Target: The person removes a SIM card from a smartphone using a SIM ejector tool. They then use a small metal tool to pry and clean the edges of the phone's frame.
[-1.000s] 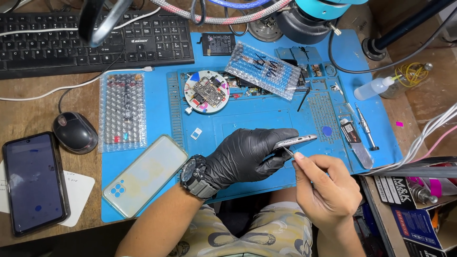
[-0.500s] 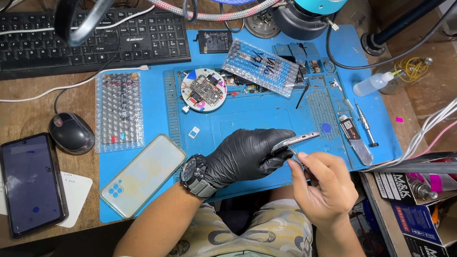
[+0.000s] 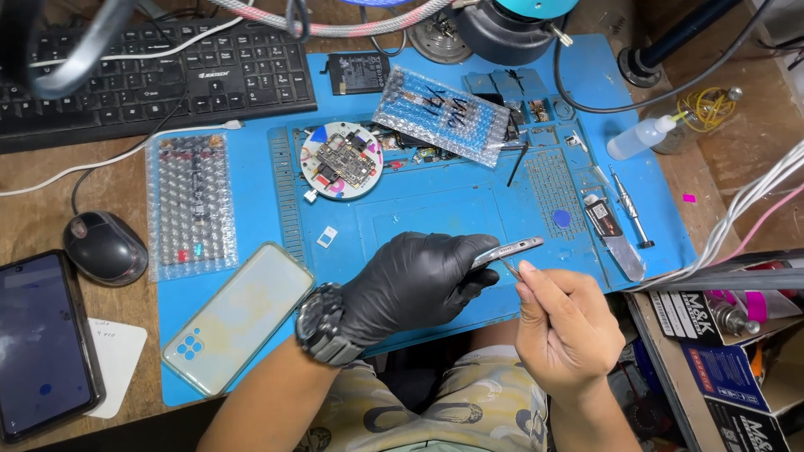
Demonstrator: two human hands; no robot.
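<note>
My left hand [image 3: 412, 285], in a black glove with a dark wristwatch, grips a slim grey phone frame [image 3: 512, 249] held edge-on above the blue work mat [image 3: 435, 209]. My bare right hand [image 3: 565, 326] pinches a thin metal tool, its tip touching the lower edge of the phone frame. Both hands are at the mat's near edge, over my lap.
A pale phone back cover [image 3: 239, 316] lies at the mat's front left, a bubble-wrap pouch [image 3: 191, 205] behind it. A round tray with a circuit board [image 3: 341, 161], a second bubble-wrap pouch [image 3: 442, 115], a screwdriver [image 3: 630, 208], a squeeze bottle [image 3: 641, 136], a keyboard [image 3: 159, 75], mouse [image 3: 105, 247] and a dark phone [image 3: 42, 343] surround them.
The view shifts slightly. My right hand has drawn a little closer to the phone frame with the tool; my left hand keeps its grip in the same place.
</note>
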